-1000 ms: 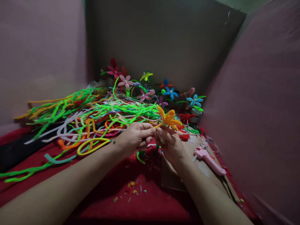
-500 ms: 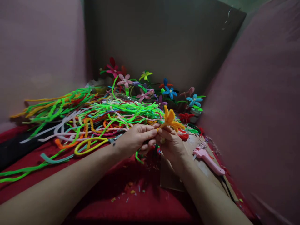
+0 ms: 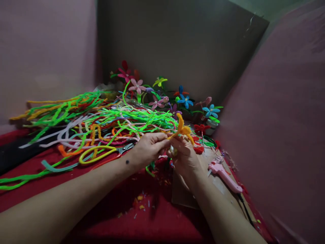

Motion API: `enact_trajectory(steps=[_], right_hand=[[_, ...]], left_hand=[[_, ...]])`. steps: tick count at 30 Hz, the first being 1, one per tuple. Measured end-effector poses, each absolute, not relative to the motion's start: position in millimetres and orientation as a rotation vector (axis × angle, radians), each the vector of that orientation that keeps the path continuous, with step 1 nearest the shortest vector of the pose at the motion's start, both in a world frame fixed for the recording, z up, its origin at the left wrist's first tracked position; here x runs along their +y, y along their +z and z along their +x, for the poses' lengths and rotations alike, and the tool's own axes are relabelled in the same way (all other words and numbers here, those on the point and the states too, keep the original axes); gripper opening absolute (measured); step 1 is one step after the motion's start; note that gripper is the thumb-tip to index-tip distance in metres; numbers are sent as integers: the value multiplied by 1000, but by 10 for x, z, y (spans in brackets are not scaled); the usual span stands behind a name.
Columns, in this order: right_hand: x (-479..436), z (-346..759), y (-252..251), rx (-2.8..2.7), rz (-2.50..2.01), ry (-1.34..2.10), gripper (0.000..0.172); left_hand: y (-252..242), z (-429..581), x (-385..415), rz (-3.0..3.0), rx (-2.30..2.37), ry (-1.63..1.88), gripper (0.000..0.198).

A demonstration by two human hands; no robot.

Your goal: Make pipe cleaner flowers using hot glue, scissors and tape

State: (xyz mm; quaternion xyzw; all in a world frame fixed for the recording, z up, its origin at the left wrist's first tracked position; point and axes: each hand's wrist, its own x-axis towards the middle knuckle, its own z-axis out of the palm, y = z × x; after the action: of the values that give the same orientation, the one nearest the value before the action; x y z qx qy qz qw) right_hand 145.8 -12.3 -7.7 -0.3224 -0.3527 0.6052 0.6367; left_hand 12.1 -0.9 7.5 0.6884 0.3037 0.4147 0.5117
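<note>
Head view: one orange pipe-cleaner flower sits just right of the picture's centre, raised clear of the red cloth, its looped petals fanning up and toward one o'clock. Two hands meet at its stem. The left hand pinches the stem between thumb and fingertips from nine o'clock; the right hand, curled with its fingers bunched, grips the stem from five o'clock just under the petals, and the two hands touch. At six o'clock from the hands a few small cut scraps dot the cloth. At four o'clock lies one pink glue gun, resting on one flat piece of cardboard that the right forearm crosses. At nine o'clock, just beside the left hand, one pair of scissors shows its blades, the handles partly hidden. From nine to eleven o'clock spreads one big loose heap of pipe cleaners, mostly neon green with orange, white, yellow and red strands, too many to count. From eleven to two o'clock stand finished flowers: at least nine can be counted, in pink, red, yellow-green, purple and blue. Behind them one dark board leans upright.
</note>
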Motion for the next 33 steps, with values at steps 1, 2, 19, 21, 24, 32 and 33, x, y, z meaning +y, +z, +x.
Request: enact_trajectory(steps=[1,2,19,21,24,32,33], right_hand=[[-124,1464,-69,-825,-741,1403,23],[-126,1470,-60,-850,-746,1422,25],[-136,1545,-63,-1076,-663,1347,18],[-136,1530,-61,-1044,-682,1302,18],[-137,1505,-50,-1024,-690,1262,16],[-126,1508,-56,-1172,-647,1195,17],[-123,1514,-63,-1164,-657,1195,17]], left_hand=[[93,114,1,1518,672,924,30],[102,103,14,1400,620,865,28],[93,-19,92,1044,277,538,19],[85,-10,94,1059,301,552,19],[70,-6,106,1067,321,568,20],[112,-56,143,1068,374,529,7],[128,-53,138,1093,384,529,9]])
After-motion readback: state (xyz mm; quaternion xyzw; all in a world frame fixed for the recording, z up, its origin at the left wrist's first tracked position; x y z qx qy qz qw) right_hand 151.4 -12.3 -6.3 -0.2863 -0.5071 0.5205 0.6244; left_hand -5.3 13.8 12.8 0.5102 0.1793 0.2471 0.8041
